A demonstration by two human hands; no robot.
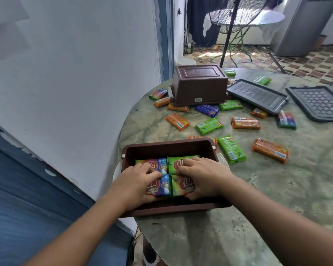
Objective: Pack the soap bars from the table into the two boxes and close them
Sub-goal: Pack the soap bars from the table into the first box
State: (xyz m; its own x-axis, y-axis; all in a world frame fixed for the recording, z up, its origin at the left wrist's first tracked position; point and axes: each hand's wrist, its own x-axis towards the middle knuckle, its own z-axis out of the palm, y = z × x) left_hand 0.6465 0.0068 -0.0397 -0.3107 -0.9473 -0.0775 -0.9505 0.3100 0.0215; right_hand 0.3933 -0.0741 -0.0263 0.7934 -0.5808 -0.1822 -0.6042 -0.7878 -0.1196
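An open brown box (167, 145) stands at the near left edge of the round table, with several wrapped soap bars packed inside. My left hand (136, 182) lies on the multicoloured bars (159, 187) at the left, its fingers curled over them. On the right, my right hand (202, 177) covers the green bars (178, 163), thumb tucked at the near edge of the front one. A second brown box (199, 84) sits upside down at the far side. Two dark grey lids (257, 95) (319, 102) lie at the far right. Loose orange, green and blue soap bars (210, 125) are scattered between.
The marbled green table (277, 189) stops just left of the near box, close to a white wall (75, 83). Beyond the table stand a floor fan (236, 14) and a folding table on patterned tiles.
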